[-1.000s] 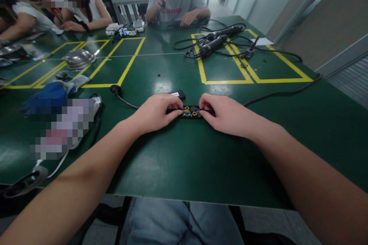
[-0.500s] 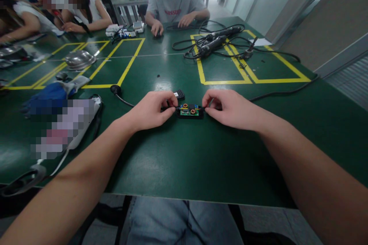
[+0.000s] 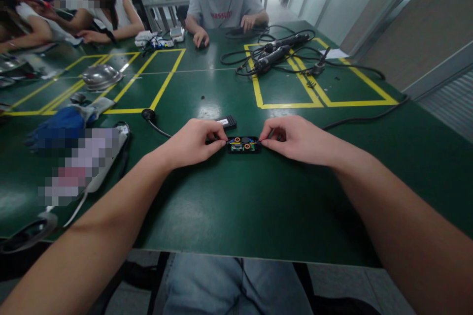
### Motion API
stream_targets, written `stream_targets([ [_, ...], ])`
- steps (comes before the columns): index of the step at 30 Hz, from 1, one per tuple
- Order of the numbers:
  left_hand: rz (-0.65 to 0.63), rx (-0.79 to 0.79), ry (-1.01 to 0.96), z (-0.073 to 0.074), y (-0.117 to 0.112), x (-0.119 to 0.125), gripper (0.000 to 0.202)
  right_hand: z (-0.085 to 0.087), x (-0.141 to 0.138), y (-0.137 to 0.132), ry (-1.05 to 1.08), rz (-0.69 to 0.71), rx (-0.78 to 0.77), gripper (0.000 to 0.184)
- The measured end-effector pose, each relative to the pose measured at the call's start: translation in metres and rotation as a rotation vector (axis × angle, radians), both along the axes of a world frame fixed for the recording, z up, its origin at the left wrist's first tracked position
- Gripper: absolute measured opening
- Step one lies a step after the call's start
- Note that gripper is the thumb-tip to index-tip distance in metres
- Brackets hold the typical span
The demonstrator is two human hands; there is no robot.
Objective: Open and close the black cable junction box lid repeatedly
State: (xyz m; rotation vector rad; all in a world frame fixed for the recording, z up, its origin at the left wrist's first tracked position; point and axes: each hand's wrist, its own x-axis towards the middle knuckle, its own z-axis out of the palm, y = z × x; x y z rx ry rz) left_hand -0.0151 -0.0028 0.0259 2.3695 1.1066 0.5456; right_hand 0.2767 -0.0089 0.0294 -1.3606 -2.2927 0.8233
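Our left hand (image 3: 194,141) and right hand (image 3: 295,139) pinch, fingers narrowed, the ends of the open casing (image 3: 244,151); its long axis runs fingertip to fingertip, circuit board (image 3: 242,144) facing up.

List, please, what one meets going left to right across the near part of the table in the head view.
From the left: blue cloth bundle → black plug → left hand → open black case with circuit board → right hand → black cable.
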Motion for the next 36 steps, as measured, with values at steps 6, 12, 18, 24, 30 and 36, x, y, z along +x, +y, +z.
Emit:
stream_targets([
  [6,-0.01,0.004,0.05,-0.002,0.004,-0.002,0.015,-0.002,0.002,0.004,0.024,0.02,-0.04,0.011],
  [12,-0.018,0.072,0.094,-0.003,0.004,-0.001,0.015,-0.004,0.003,0.005,0.023,0.019,-0.021,0.01],
  [18,-0.031,0.111,0.13,-0.002,0.004,0.0,0.015,-0.004,0.004,0.004,0.009,0.028,0.006,0.009],
  [24,-0.071,0.151,0.124,-0.002,0.004,0.0,0.016,-0.001,0.005,0.003,-0.033,0.001,0.032,0.008],
  [30,-0.076,0.231,0.051,-0.002,0.002,0.001,0.036,-0.004,0.004,0.003,-0.001,0.01,0.028,0.008],
  [36,0.188,0.275,0.046,-0.018,0.016,-0.001,0.035,-0.015,-0.005,0.001,0.065,-0.025,0.139,0.006],
])
